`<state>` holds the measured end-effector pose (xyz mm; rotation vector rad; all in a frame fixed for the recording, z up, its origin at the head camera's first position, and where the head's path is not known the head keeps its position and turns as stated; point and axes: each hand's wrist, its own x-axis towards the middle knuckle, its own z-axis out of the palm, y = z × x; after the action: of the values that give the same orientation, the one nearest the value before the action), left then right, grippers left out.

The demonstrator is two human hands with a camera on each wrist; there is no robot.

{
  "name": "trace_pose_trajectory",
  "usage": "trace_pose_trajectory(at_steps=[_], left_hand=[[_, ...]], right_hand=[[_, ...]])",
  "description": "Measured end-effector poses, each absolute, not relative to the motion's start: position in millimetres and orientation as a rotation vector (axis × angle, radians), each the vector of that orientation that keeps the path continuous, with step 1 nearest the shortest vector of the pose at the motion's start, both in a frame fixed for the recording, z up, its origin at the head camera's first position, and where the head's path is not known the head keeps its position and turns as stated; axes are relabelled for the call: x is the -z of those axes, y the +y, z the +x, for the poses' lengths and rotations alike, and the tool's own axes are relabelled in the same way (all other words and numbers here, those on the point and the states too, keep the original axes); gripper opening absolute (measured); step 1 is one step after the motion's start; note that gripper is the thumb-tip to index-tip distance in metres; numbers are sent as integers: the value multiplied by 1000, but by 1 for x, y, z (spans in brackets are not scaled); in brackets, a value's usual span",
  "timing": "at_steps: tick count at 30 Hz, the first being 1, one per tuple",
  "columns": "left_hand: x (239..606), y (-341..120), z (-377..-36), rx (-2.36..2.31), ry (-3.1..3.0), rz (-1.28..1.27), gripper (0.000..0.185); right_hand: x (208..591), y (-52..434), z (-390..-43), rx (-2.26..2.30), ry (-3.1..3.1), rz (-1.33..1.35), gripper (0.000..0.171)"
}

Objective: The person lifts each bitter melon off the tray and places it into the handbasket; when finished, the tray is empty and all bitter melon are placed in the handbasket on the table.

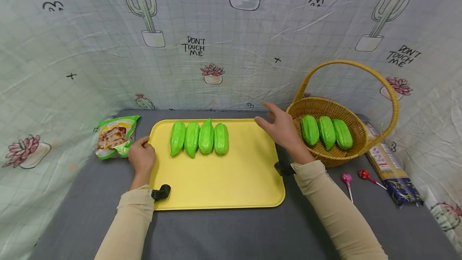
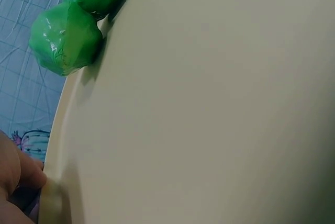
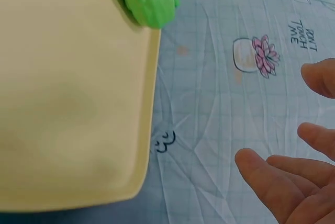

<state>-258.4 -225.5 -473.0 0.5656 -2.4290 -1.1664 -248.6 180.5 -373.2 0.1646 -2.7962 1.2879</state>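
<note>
Four glossy, ridged green bitter melons (image 1: 199,139) stand in a row at the upper left of the yellow tray (image 1: 223,183). My left hand (image 1: 142,155) rests at the tray's left edge, its fingertips (image 2: 34,174) right at the rim in the left wrist view. Over the tray's far right corner, my right hand (image 1: 279,127) is held up with fingers spread and nothing in them. Close to its right is a wicker basket (image 1: 325,101) with three more green bitter melons (image 1: 327,132) inside.
A green food packet (image 1: 116,137) lies beyond my left hand. Two lollipops, one pink (image 1: 346,178) and one red (image 1: 363,174), lie in front of the basket. A long blue-and-clear packet (image 1: 391,171) is at the right. The basket's tall handle (image 1: 393,103) arches up; patterned cloth (image 1: 216,23) hangs behind.
</note>
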Motion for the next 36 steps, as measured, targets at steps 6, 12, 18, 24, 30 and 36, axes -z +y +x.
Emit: trace_pose_trajectory(at_steps=[6, 12, 18, 24, 30, 36], left_hand=[[472, -226, -259, 1174, -2438, 567, 41], [473, -226, -259, 1172, -2440, 570, 41], [473, -226, -258, 1165, -2430, 555, 42], [472, -225, -258, 1174, -2435, 565, 42], [472, -225, -258, 1173, -2431, 568, 42], [472, -225, -259, 1157, -2429, 564, 42]], right_hand=[[377, 168, -250, -1288, -2821, 214, 67], [384, 158, -253, -1262, -2830, 268, 67], [391, 147, -253, -1325, -2850, 283, 68], [396, 138, -253, -1361, -2867, 267, 73], [402, 128, -254, -1427, -2886, 280, 78], [408, 116, -254, -1492, -2923, 259, 80]])
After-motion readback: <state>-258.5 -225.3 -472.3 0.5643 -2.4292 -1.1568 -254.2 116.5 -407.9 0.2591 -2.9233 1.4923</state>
